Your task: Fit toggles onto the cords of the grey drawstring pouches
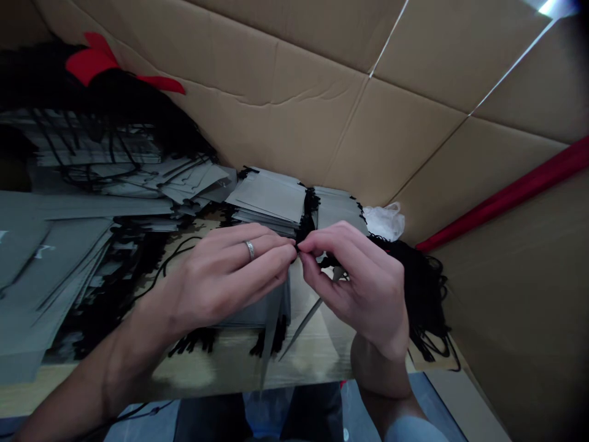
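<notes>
My left hand, a ring on one finger, and my right hand meet fingertip to fingertip over the middle of the table. Between them they pinch a thin black cord at the top of a folded grey paper bag that hangs edge-on below my fingers. Most of the bag is hidden behind my left hand. More black cords poke out under my left hand.
Stacks of grey bags lie just behind my hands, larger piles to the left. A heap of loose black cords and a crumpled white plastic bag sit to the right. Cardboard walls enclose the wooden table.
</notes>
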Motion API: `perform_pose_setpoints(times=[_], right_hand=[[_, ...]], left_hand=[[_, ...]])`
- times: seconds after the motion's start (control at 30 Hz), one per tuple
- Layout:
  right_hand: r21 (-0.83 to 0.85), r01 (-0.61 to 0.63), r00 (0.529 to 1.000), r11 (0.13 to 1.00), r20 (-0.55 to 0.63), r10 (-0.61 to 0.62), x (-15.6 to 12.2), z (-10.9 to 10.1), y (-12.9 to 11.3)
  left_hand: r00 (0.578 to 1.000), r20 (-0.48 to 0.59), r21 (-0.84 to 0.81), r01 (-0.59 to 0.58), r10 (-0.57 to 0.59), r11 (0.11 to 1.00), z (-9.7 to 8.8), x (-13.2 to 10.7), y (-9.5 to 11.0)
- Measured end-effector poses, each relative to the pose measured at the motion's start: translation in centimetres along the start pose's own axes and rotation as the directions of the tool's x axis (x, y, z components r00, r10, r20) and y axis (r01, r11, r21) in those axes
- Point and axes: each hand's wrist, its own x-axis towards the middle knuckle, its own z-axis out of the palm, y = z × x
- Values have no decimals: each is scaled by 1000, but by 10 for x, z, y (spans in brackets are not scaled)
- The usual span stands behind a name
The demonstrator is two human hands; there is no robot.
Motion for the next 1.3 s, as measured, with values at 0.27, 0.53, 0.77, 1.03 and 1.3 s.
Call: perform_pose_setpoints(times=[0.27, 0.53, 0.77, 1.03, 1.3], right_hand=[[109, -31, 998, 994, -46, 36, 1, 4, 0], [298, -55, 998, 953, -15, 62, 5, 0, 4], [484, -171, 981, 858, -1, 196, 4, 6, 4], [491, -220, 954, 843, -71, 291, 5, 10, -1], [341, -185, 942, 922, -205, 265, 2, 14, -5]], left_hand=[[991, -56, -28, 120, -121, 992, 1, 8, 7], [986, -71, -236, 133, -154, 962, 1, 11, 10], [963, -93, -390, 198, -252, 900, 3, 13, 9], [928, -114, -422, 277, -354, 863, 10, 6, 3], [912, -71, -472, 326, -404, 819, 10, 8, 5]])
